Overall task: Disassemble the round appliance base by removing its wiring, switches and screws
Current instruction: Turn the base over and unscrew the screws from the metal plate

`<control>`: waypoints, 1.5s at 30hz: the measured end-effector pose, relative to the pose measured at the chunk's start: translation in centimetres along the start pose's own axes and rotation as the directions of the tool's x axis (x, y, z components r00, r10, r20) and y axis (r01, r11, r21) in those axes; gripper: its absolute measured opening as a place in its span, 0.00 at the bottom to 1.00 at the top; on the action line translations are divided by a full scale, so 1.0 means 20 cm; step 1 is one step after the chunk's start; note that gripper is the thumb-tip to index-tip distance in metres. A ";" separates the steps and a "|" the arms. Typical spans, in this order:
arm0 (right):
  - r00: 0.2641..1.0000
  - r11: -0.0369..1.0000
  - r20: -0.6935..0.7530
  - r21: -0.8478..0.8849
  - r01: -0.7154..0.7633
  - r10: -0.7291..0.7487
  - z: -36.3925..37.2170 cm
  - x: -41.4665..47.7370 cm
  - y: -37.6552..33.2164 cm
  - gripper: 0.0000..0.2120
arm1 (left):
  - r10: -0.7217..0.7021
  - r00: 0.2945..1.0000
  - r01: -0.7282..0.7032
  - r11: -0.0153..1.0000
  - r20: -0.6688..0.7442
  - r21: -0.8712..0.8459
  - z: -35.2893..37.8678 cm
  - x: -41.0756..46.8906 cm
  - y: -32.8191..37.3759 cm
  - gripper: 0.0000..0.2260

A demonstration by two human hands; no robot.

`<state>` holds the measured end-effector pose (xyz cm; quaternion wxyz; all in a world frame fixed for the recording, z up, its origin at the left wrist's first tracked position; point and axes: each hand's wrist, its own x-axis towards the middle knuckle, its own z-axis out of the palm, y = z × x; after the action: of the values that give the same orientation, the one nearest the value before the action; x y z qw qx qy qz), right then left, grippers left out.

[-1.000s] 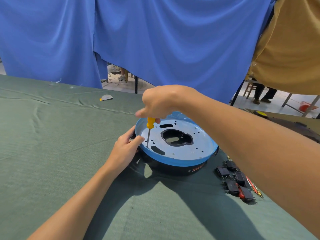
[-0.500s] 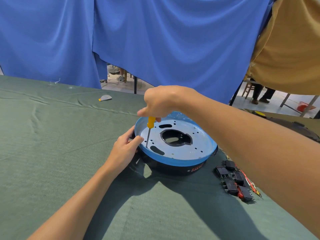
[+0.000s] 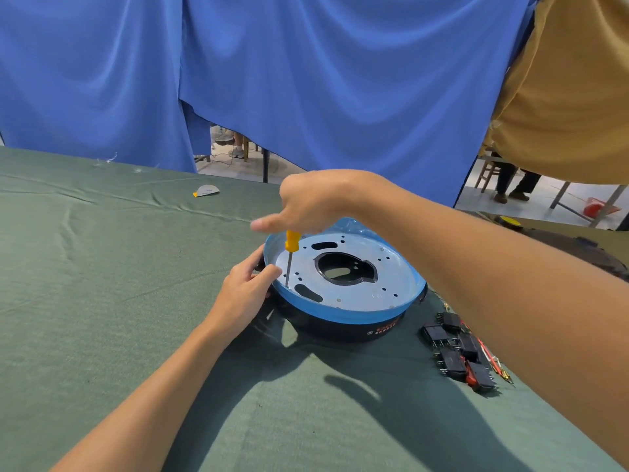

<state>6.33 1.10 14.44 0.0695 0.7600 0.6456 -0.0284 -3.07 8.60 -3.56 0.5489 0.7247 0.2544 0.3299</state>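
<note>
The right hand (image 3: 316, 199) grips a yellow-handled screwdriver (image 3: 292, 240) from above, its tip set on the metal plate of the round appliance base (image 3: 340, 315). Just below it, the left hand (image 3: 243, 294) clasps the base's rim on the tabletop (image 3: 102, 284). If the shaft tilts or the base slides on the cloth, the tip may slip, stripping the screw or jabbing the left thumb beside it.

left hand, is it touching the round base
Touching. The head view shows the left hand with thumb and fingers against the blue rim of the round base.
</note>
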 end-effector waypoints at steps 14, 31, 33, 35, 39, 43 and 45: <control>0.996 0.998 0.057 0.003 0.062 -0.062 -0.01 0.00 0.02 0.09 | 0.007 1.000 -0.007 1.000 0.000 -0.013 0.00 0.00 0.00 0.20; 0.998 1.000 -0.059 -0.013 0.026 -0.027 0.01 -0.01 0.01 0.20 | 0.060 0.997 -0.053 0.991 0.055 -0.123 0.00 0.02 0.02 0.21; 0.994 0.998 -0.106 -0.068 0.000 -0.008 0.02 -0.01 0.02 0.25 | 0.060 0.995 -0.047 0.985 0.077 -0.165 0.00 0.03 0.02 0.22; 0.989 0.998 -0.139 -0.053 0.033 -0.040 0.03 -0.01 0.03 0.21 | 0.049 0.995 -0.033 0.983 0.082 -0.179 0.00 0.04 0.03 0.22; 0.978 0.988 -0.190 0.111 0.106 -0.084 0.04 -0.02 0.03 0.10 | 0.057 0.997 -0.048 0.984 0.049 -0.169 0.01 0.04 0.05 0.14; 0.984 0.978 -0.131 0.157 0.139 -0.119 0.03 -0.01 0.02 0.10 | 0.060 0.998 -0.058 0.987 0.012 -0.151 0.02 0.04 0.05 0.09; 0.987 0.985 -0.129 0.129 0.111 -0.094 0.04 -0.01 0.01 0.18 | 0.059 0.998 -0.056 0.985 0.013 -0.162 0.01 0.05 0.05 0.08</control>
<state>6.61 0.81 13.72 -0.0235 0.7289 0.6836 -0.0293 -2.16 8.89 -2.40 0.5984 0.6878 0.2009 0.3586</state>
